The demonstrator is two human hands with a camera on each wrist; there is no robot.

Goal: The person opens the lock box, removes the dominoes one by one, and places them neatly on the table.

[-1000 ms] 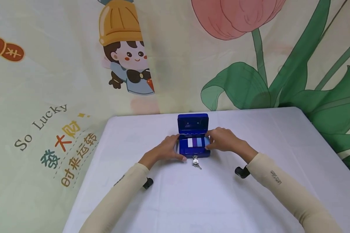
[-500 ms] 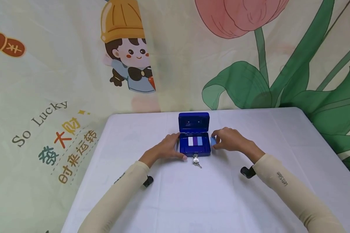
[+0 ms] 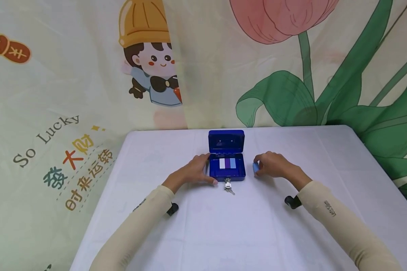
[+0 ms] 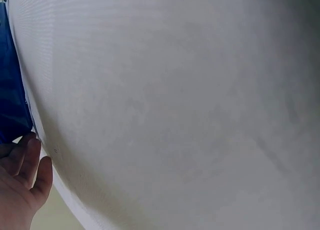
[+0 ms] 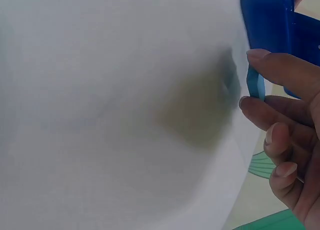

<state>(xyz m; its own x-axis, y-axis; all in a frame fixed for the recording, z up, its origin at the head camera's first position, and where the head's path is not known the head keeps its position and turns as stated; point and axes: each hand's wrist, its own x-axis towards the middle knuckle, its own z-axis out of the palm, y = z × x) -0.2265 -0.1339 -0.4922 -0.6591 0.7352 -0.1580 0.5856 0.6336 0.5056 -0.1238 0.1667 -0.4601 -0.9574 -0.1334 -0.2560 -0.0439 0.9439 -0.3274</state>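
An open dark blue cash box (image 3: pixel 227 177) stands on the table with its lid (image 3: pixel 226 141) tipped back. Inside lie a white strip (image 3: pixel 222 163), a purple strip (image 3: pixel 227 163) and a light blue strip (image 3: pixel 233 163), side by side. My left hand (image 3: pixel 196 170) holds the box's left side, thumb at the front corner and fingers towards the back. To the right of the box, my right hand (image 3: pixel 274 164) pinches a small light blue block (image 5: pixel 255 82) between thumb and fingertip. The block hangs close over the cloth in the right wrist view.
Keys (image 3: pixel 228 188) hang from the lock at the box's front. A white cloth (image 3: pixel 230 233) covers the table. Behind it hangs a printed backdrop (image 3: pixel 210 75) with a cartoon figure and a tulip. Both wrists carry black cameras.
My right hand has moved right, out of the box, carrying the light blue block away from its right edge. My left hand stays at the box. The head view has shifted slightly.
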